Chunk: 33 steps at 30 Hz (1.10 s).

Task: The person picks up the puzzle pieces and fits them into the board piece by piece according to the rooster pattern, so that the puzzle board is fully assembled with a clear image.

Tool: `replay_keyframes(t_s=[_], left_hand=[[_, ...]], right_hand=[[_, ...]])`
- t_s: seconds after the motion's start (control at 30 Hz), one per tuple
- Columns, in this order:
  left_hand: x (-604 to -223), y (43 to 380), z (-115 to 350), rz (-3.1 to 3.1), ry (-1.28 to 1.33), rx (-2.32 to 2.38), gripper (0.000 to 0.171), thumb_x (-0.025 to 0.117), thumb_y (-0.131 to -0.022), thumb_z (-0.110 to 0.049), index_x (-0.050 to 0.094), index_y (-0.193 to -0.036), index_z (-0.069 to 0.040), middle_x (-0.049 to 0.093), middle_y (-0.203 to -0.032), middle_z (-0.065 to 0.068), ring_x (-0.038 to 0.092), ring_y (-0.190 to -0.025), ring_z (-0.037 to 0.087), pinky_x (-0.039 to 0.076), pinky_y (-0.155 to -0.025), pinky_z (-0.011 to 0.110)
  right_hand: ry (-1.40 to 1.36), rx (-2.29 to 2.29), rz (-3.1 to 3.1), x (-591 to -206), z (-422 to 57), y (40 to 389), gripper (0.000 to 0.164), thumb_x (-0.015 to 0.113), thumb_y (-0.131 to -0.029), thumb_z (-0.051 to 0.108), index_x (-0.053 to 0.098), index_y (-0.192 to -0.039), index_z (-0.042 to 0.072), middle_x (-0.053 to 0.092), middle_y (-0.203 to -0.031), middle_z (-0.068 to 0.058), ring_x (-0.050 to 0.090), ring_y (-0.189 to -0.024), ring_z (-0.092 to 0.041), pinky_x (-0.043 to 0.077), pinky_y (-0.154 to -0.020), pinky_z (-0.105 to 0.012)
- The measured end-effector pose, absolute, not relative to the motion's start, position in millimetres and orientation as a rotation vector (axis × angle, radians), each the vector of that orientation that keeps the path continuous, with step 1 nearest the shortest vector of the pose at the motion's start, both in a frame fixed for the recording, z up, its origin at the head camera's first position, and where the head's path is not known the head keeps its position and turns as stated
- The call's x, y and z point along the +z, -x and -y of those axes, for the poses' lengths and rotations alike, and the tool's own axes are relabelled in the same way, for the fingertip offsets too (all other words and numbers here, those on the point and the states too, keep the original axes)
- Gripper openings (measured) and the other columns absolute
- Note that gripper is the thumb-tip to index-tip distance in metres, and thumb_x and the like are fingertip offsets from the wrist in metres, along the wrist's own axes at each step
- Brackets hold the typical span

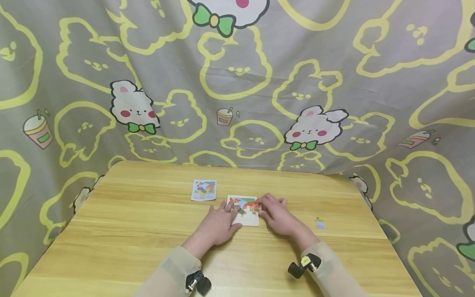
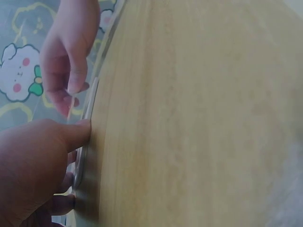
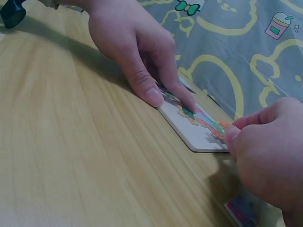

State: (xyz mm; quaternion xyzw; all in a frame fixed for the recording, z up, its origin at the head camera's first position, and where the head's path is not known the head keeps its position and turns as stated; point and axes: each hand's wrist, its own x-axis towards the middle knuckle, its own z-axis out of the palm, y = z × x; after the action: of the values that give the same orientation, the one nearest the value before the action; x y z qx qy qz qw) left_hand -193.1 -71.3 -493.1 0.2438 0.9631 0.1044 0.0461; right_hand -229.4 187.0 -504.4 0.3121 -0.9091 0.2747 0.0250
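Observation:
A jigsaw puzzle (image 1: 245,205) with a colourful rooster picture sits in a white tray (image 1: 250,221), its lower part bare. My left hand (image 1: 221,225) rests on the tray's left side. In the right wrist view its index finger presses on the fitted pieces, while the thumb touches the near edge. At the right edge of the tray, my right hand (image 1: 277,214) pinches a puzzle piece (image 3: 227,126) between thumb and index finger. Most of that piece is hidden by the fingertips.
A picture card (image 1: 203,189) with a similar rooster lies behind and left of the tray. Loose puzzle pieces (image 1: 320,224) lie on the wooden table (image 1: 148,247) to the right. A patterned curtain (image 1: 256,111) hangs behind the table.

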Motion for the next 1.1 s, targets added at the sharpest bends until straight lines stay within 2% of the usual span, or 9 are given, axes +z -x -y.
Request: replay_keyframes(t_s=[0.2, 0.5, 0.67, 0.77, 1.1], left_hand=[[-494, 193, 70, -2.946, -0.736, 0.298, 0.065, 0.053, -0.109, -0.052, 0.049, -0.159, -0.010, 0.037, -0.166, 0.018, 0.037, -0.151, 0.041, 0.036, -0.112, 0.072], [-496, 191, 70, -2.963, -0.744, 0.277, 0.065, 0.052, -0.109, -0.051, 0.049, -0.160, -0.010, 0.038, -0.166, 0.018, 0.038, -0.151, 0.041, 0.037, -0.112, 0.071], [-496, 189, 71, -2.970, -0.740, 0.290, 0.064, 0.052, -0.110, -0.049, 0.049, -0.160, -0.010, 0.037, -0.167, 0.017, 0.037, -0.152, 0.041, 0.035, -0.113, 0.070], [-495, 189, 69, -2.977, -0.735, 0.276, 0.063, 0.053, -0.110, -0.049, 0.049, -0.160, -0.011, 0.037, -0.167, 0.017, 0.036, -0.152, 0.041, 0.036, -0.113, 0.071], [-493, 190, 58, -2.965, -0.801, 0.282, 0.060, 0.052, -0.110, -0.049, 0.048, -0.162, -0.018, 0.033, -0.169, 0.016, 0.032, -0.154, 0.040, 0.037, -0.111, 0.072]], right_hand=[[-0.987, 0.845, 2.827, -503, -182, 230, 0.037, 0.072, -0.101, 0.015, 0.066, -0.138, 0.010, 0.062, -0.119, 0.003, 0.059, -0.104, -0.014, 0.025, -0.097, -0.048], [-1.048, 0.785, 2.815, -505, -176, 233, 0.036, 0.071, -0.102, 0.017, 0.069, -0.138, 0.011, 0.059, -0.116, 0.001, 0.056, -0.098, -0.014, 0.024, -0.090, -0.046], [-1.068, 0.743, 2.801, -506, -171, 233, 0.035, 0.071, -0.102, 0.016, 0.071, -0.137, 0.010, 0.059, -0.118, -0.002, 0.060, -0.103, -0.017, 0.025, -0.090, -0.049], [-1.072, 0.701, 2.799, -506, -171, 233, 0.035, 0.071, -0.102, 0.016, 0.071, -0.137, 0.011, 0.059, -0.120, -0.002, 0.060, -0.107, -0.019, 0.025, -0.093, -0.051], [-1.084, 0.686, 2.774, -508, -174, 233, 0.037, 0.071, -0.103, 0.019, 0.071, -0.139, 0.012, 0.058, -0.119, -0.001, 0.059, -0.104, -0.017, 0.026, -0.091, -0.051]])
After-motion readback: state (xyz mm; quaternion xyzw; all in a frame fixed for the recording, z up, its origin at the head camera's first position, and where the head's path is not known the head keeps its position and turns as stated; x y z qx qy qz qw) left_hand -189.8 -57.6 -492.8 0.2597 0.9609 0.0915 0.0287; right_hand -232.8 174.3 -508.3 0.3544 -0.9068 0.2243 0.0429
